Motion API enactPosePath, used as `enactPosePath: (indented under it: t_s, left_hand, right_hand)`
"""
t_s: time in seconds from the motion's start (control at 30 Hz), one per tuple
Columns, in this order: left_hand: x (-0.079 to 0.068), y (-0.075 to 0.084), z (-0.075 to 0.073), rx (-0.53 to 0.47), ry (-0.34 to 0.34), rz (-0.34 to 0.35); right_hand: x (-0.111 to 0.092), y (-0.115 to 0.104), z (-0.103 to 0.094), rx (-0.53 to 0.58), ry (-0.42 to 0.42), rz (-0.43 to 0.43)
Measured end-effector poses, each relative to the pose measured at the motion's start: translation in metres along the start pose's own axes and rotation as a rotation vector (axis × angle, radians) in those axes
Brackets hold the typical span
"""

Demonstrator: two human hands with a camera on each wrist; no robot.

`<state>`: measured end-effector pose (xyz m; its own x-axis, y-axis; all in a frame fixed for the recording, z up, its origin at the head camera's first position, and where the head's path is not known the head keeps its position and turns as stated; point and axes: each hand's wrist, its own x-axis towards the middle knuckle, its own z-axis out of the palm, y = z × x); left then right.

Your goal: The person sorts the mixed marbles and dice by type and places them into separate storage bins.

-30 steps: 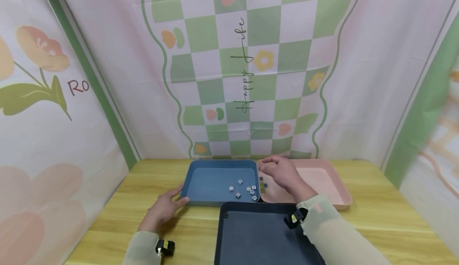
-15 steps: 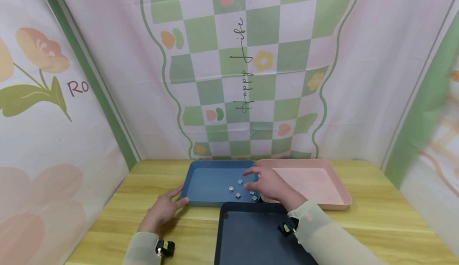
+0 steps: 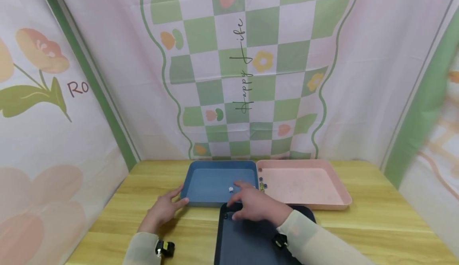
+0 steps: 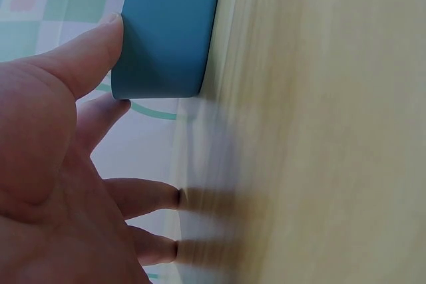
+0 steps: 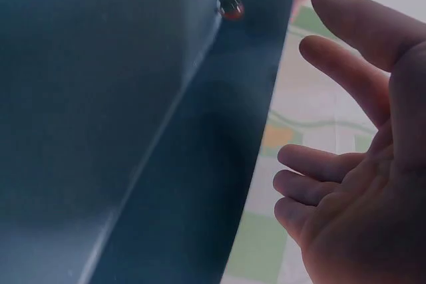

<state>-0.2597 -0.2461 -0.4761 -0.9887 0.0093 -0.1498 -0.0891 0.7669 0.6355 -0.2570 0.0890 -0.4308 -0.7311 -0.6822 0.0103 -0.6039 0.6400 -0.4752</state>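
Note:
My left hand [image 3: 165,209] rests at the near left corner of the blue tray [image 3: 208,181], thumb and index fingertip touching its end, other fingers spread toward the table. Over the far left corner of the dark tray [image 3: 240,241] hovers my right hand [image 3: 254,205], fingers spread and nothing between them. A small glossy dark-red piece [image 5: 231,8] sits in that tray's corner, below the right thumb and index finger. One white die [image 3: 231,189] shows in the blue tray; the right hand hides most of the other dice.
Right of the blue tray stands a pink tray [image 3: 305,185], with several small dark and yellow-green pieces [image 3: 262,186] along its left wall. All three trays are on a wooden table [image 3: 376,217]. A patterned curtain [image 3: 244,77] hangs behind.
My right hand has moved left and toward me, from the pink tray's left side across the blue tray to the dark tray's corner. The left hand stays in place.

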Motion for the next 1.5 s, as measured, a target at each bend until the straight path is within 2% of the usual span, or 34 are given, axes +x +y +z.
enactPosePath:
  t_s: [0.2, 0.37, 0.83, 1.1, 1.5]
  left_hand:
    - [0.0, 0.0, 0.001, 0.01, -0.001, 0.002]
    - [0.001, -0.002, 0.001, 0.039, -0.001, 0.009]
    - [0.002, 0.0, 0.0, 0.044, 0.004, 0.022]
    - [0.002, 0.001, 0.0, 0.038, 0.002, 0.026]
    - [0.001, -0.001, 0.0, 0.029, -0.001, 0.029]
  right_hand:
    - [0.005, -0.005, 0.01, -0.116, -0.049, -0.066]
    - [0.008, -0.006, 0.015, -0.204, -0.061, -0.052]
    - [0.012, -0.001, 0.022, -0.26, -0.108, -0.027]
    - [0.015, -0.007, 0.028, -0.28, -0.121, -0.063]
    - [0.023, -0.013, 0.037, -0.326, -0.087, -0.117]
